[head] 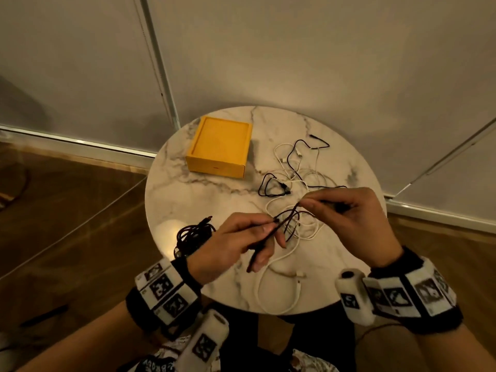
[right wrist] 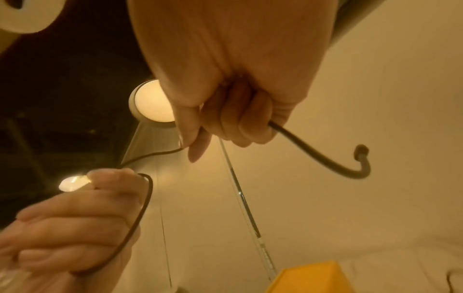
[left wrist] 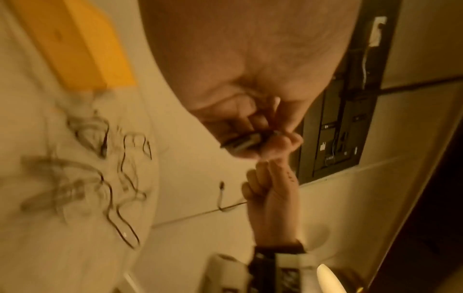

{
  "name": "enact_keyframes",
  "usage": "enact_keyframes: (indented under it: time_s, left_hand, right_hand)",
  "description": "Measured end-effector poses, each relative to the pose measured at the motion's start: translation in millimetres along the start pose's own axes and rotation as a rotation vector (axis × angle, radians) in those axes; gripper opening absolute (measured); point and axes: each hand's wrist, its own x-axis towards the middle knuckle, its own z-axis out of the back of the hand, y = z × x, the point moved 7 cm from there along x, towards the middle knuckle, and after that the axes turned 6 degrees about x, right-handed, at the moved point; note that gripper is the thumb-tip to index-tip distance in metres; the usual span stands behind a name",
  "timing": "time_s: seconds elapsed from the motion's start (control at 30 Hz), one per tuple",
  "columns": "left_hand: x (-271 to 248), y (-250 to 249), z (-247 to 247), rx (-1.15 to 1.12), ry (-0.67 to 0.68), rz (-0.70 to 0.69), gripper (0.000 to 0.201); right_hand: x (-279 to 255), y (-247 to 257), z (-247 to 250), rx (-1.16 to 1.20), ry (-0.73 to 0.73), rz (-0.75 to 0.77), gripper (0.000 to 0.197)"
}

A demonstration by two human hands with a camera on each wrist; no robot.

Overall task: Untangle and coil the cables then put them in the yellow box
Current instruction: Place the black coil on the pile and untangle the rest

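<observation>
Pale walls with metal-framed panels and a brown wood floor surround a small round white marble table [head: 204,200] with grey veining. Above its near half, a thin black cable [head: 288,218] runs between both hands, held clear of the tabletop. The left hand [head: 241,242] pinches one stretch of it between thumb and forefinger, with a dark length of the cable passing down across its curled fingers. The right hand [head: 346,210] has its fingers curled round the other stretch, thumb and forefinger pinching it at the tip; in the right wrist view the cable's free end [right wrist: 360,150] curves out of that fist in a hook shape. The two hands are close together, fingertips almost meeting in the left wrist view.

Beneath and beyond the hands lies a loose tangle of thin white cables [head: 303,178] crossed by other black cables [head: 273,186], spread over the right half of the table. One long white cable loop [head: 279,294] trails toward the near edge. Near the left edge, just beside the left wrist, sits a bunched black cable bundle [head: 193,234].

A square yellow box [head: 220,147] stands closed on the far left part of the table, apart from the tangle, with no cable on it.

Both wrists carry black bands with white marker-printed blocks [head: 161,288].
</observation>
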Motion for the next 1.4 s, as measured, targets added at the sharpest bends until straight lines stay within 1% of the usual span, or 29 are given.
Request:
enact_keyframes:
  time_s: [0.07, 0.1, 0.17, 0.2, 0.27, 0.3, 0.37, 0.4, 0.43, 0.5, 0.53, 0.63, 0.7, 0.77, 0.8, 0.83, 0.87, 0.93, 1.0, 1.07, 1.1, 1.17, 1.23, 1.33, 1.4]
  left_hand:
    - [-3, 6, -16, -0.265, -0.063, -0.011, 0.026]
    - [-5, 10, -24, -0.384, -0.070, -0.007, 0.028]
    - [-4, 10, -34, -0.571, -0.061, -0.013, 0.027]
    - [-2, 6, -34, -0.626, -0.067, -0.024, 0.026]
    - [5, -1, -25, -0.666, -0.109, -0.046, 0.028]
    - [9, -4, -17, -0.661, -0.139, -0.058, 0.031]
    - [17, -10, 0, -0.616, -0.208, -0.073, 0.031]
    - [20, -11, 8, -0.591, -0.247, -0.068, 0.030]
    - [21, -12, 14, -0.561, -0.286, -0.056, 0.029]
    - [22, -10, 28, -0.465, -0.354, -0.036, 0.029]
    - [20, -8, 36, -0.412, -0.380, -0.030, 0.027]
    - [16, -1, 51, -0.202, -0.446, -0.026, 0.026]
    - [11, 1, 54, 0.079, -0.458, -0.055, 0.026]
    - [8, 6, 54, 0.514, -0.413, -0.080, 0.023]
    - [9, 10, 51, 0.739, -0.342, -0.082, 0.019]
    - [8, 16, 49, 0.903, -0.254, -0.071, 0.016]
    - [8, 23, 48, 0.982, -0.179, -0.038, 0.014]
    - [5, 33, 48, 0.931, -0.099, 0.038, 0.015]
    - [3, 39, 44, 0.900, -0.028, 0.108, 0.025]
    - [0, 47, 37, 0.900, 0.074, 0.178, 0.034]
    - [-2, 53, 37, 0.843, 0.106, 0.232, 0.037]
    - [-8, 66, 42, 0.617, 0.100, 0.375, 0.035]
    - [-16, 74, 46, 0.430, 0.071, 0.452, 0.029]
    - [-26, 79, 46, 0.236, 0.074, 0.431, 0.026]
    - [-30, 83, 45, 0.120, 0.046, 0.420, 0.026]
  right_hand:
    - [2, -7, -1, 0.089, -0.050, -0.041, 0.012]
    - [2, -11, -2, 0.116, -0.071, -0.053, 0.011]
    - [1, -21, -7, 0.166, -0.114, -0.078, 0.011]
    - [1, -26, -12, 0.185, -0.131, -0.100, 0.011]
    - [-4, -37, -30, 0.240, -0.128, -0.155, 0.012]
    - [-8, -42, -41, 0.252, -0.108, -0.180, 0.019]
    - [-21, -51, -69, 0.263, -0.038, -0.244, 0.038]
    - [-28, -55, -82, 0.278, 0.002, -0.286, 0.042]
    - [-36, -60, -94, 0.293, 0.044, -0.336, 0.040]
    - [-52, -65, -117, 0.319, 0.127, -0.417, 0.033]
    - [-57, -65, -127, 0.332, 0.158, -0.435, 0.031]
    - [-59, -59, -135, 0.298, 0.228, -0.403, 0.024]
    - [-54, -58, -134, 0.209, 0.269, -0.351, 0.020]
    - [-49, -55, -128, 0.068, 0.290, -0.247, 0.017]
    - [-46, -53, -123, -0.014, 0.278, -0.178, 0.016]
    - [-45, -51, -117, -0.097, 0.257, -0.103, 0.016]
    - [-44, -51, -112, -0.166, 0.247, -0.036, 0.016]
    - [-46, -55, -106, -0.235, 0.282, 0.040, 0.019]
    - [-50, -60, -104, -0.241, 0.343, 0.072, 0.021]
    - [-54, -60, -105, -0.203, 0.385, 0.094, 0.014]
    - [-55, -59, -104, -0.200, 0.372, 0.107, 0.012]
    - [-56, -65, -99, -0.186, 0.313, 0.082, 0.011]
    - [-56, -75, -89, -0.142, 0.242, 0.034, 0.004]
    - [-58, -81, -86, -0.074, 0.173, 0.002, 0.008]
    - [-62, -80, -95, -0.038, 0.167, -0.021, 0.008]
